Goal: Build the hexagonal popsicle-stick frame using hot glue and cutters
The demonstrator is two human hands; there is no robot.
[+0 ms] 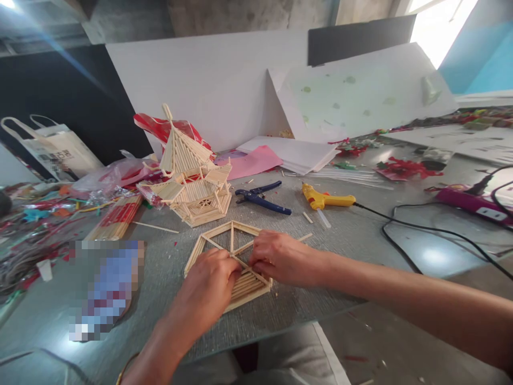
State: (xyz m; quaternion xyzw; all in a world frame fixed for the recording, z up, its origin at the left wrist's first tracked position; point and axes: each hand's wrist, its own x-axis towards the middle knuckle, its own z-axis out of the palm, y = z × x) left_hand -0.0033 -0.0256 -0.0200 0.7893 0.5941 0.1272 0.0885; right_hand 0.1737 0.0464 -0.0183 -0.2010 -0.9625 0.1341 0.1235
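Note:
A flat hexagonal frame of wooden sticks (240,293) lies on the table near its front edge, with spokes meeting in the middle and one section filled with parallel sticks. Over its left side, my left hand (214,280) is closed, fingertips pinched at the filled section. My right hand (278,256) is closed too, its fingers pressed at the right-hand spoke beside the left fingertips. Whatever lies between the fingers is too small to make out. Behind the frame stands a pavilion model built of sticks (200,192) with a pointed roof.
Blue pliers (264,199) and a yellow hot glue gun (326,199) with a black cord lie beyond the frame. A packet of sticks (115,216) is at the left, near plastic scraps. A purple power strip (468,203) sits at the right. White boards (212,80) lean behind.

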